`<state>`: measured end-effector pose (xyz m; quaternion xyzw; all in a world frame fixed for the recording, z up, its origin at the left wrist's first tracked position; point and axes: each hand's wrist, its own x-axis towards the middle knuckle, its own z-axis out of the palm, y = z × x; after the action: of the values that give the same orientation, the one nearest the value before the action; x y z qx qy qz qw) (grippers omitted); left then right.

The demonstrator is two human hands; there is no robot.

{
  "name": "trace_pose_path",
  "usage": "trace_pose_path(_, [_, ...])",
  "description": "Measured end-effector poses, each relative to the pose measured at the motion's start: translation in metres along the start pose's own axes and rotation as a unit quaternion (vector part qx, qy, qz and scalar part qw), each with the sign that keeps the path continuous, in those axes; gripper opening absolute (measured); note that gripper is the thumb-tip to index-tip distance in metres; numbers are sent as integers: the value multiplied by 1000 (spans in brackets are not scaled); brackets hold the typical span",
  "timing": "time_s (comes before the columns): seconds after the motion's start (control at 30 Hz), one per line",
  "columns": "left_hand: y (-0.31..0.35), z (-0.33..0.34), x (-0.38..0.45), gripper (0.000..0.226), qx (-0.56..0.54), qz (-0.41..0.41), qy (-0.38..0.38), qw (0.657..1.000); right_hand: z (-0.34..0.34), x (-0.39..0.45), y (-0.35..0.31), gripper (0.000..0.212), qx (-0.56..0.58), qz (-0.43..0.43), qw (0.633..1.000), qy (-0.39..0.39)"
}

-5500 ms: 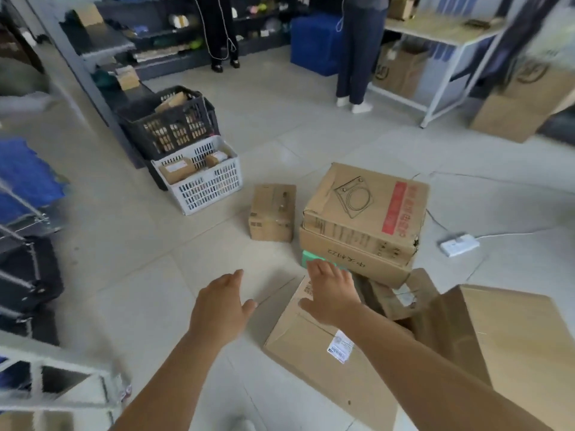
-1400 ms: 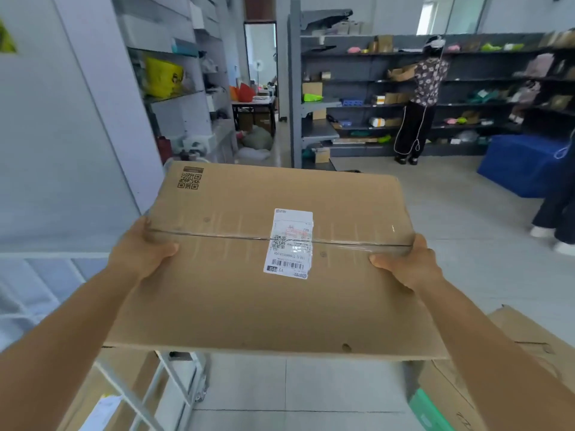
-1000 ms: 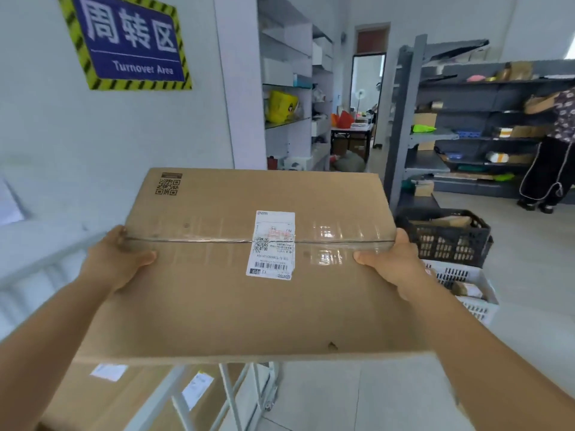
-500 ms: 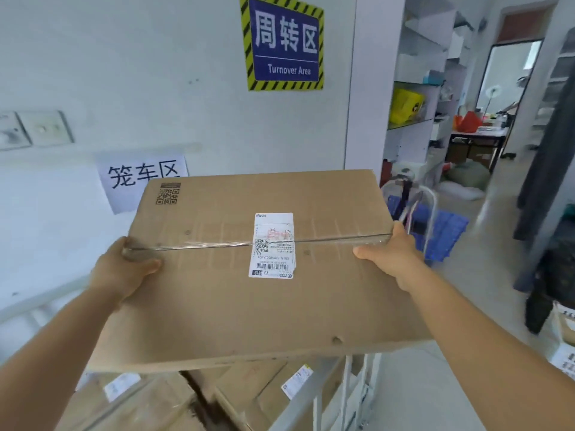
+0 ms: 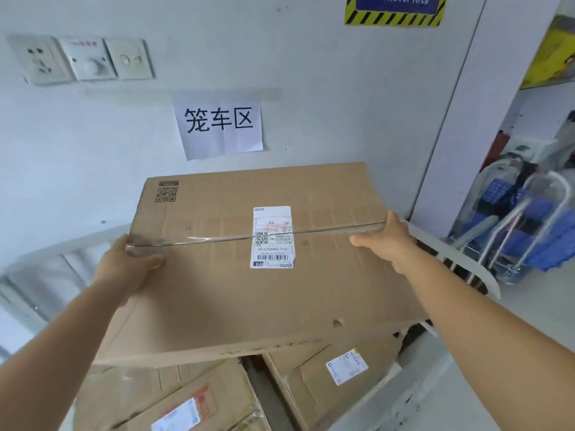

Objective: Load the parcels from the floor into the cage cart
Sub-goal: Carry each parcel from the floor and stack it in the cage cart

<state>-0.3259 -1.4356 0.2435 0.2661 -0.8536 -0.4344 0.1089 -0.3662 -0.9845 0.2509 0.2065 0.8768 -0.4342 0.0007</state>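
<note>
A wide flat cardboard parcel [image 5: 236,293] with a white shipping label and a clear tape seam hangs level in front of me, above the cage cart [image 5: 460,262]. My left hand [image 5: 124,269] grips its left edge at the tape line, thumb on top. My right hand [image 5: 385,241] grips the right edge the same way. Under the parcel, inside the cart's white rails, lie two cardboard parcels: one at lower left [image 5: 186,399] with red print, one at lower right [image 5: 336,371] with a white label.
The cart stands against a white wall with a paper sign [image 5: 219,127], a socket and switches [image 5: 84,59]. To the right, beyond a wall corner, blue folded trolleys [image 5: 525,225] with metal handles lean together. Grey floor shows at lower right.
I picked the flat parcel off the floor, turned left with it and carried it over the cage cart. The view has since tipped down, showing the parcels inside the cart.
</note>
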Motion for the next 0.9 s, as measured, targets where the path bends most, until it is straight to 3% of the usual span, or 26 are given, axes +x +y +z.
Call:
trace_pose_path(0.47, [-34,135,9,80,29,-178,50,982,95,198,43,117,-115,-7,973,-200])
trace_pose_path(0.6, [-41,177,18,75,48,-219,45,974,118,243,58,117,-147,5,962,-231])
trace_pose_path(0.9, [-54,252,69,88,41,-298,-2,954,163,335,82,111,-161,30,949,-268])
